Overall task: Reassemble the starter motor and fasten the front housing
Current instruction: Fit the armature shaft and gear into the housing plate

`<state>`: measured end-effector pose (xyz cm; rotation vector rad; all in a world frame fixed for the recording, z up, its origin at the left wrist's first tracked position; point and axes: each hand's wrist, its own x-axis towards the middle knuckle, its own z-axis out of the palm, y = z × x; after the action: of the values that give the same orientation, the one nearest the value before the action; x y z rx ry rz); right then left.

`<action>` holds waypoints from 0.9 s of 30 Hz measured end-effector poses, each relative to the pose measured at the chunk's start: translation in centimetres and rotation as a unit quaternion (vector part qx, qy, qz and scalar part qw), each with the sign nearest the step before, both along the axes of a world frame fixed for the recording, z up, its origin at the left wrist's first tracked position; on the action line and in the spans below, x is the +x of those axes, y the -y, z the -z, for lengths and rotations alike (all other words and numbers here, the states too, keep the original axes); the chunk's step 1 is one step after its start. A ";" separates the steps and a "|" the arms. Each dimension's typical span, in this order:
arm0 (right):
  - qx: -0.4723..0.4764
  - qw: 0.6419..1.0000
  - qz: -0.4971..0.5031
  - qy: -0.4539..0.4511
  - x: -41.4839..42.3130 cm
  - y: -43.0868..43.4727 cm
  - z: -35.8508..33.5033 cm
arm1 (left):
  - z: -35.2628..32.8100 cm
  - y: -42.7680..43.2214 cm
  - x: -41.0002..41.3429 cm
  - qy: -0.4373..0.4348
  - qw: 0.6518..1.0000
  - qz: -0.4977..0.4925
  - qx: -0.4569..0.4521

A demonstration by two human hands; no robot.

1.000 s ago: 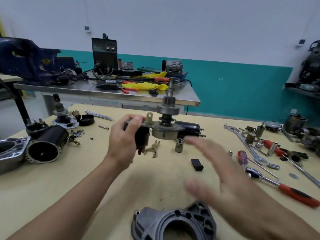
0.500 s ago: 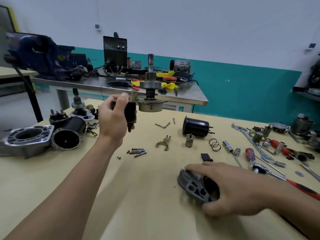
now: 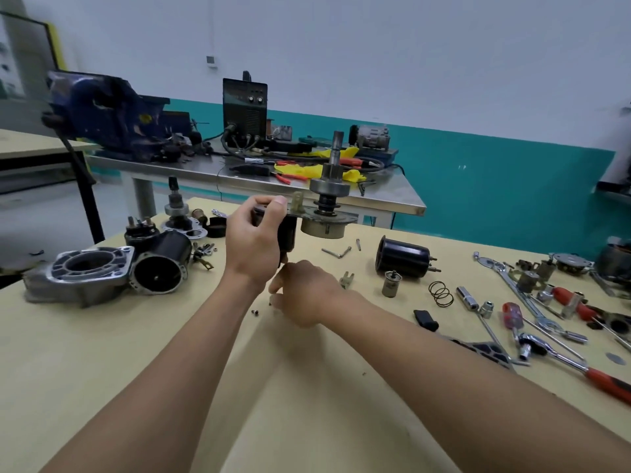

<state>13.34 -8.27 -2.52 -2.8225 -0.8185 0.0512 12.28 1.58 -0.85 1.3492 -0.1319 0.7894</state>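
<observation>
Currently | drive-shaft assembly point(image 3: 324, 221) is gripped aloft by left hand point(image 3: 254, 240), shaft upright | right hand point(image 3: 304, 291) is curled just beneath, beside small screw point(image 3: 254, 312); hold cannot be told | front housing point(image 3: 485, 349) lies on bench point(image 3: 170, 370) behind right forearm, nearer that hand

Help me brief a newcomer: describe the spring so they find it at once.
On the yellow table, find the black can lying past the right hand. Nearer, to its right, lies the spring, the only wire coil among solid metal bits.

Blue vise point(image 3: 102, 114), black welder point(image 3: 244, 107)
</observation>
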 end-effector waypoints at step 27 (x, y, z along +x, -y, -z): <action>0.244 0.960 -0.065 0.123 -7.5 12.8 -1.8 | 1.8 4.5 -0.6 -0.044 0.992 0.021 0.114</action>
<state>5.79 -21.09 -0.76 -2.3315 -0.9178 -0.4312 11.71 -2.90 -2.62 1.5905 -0.1838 0.6932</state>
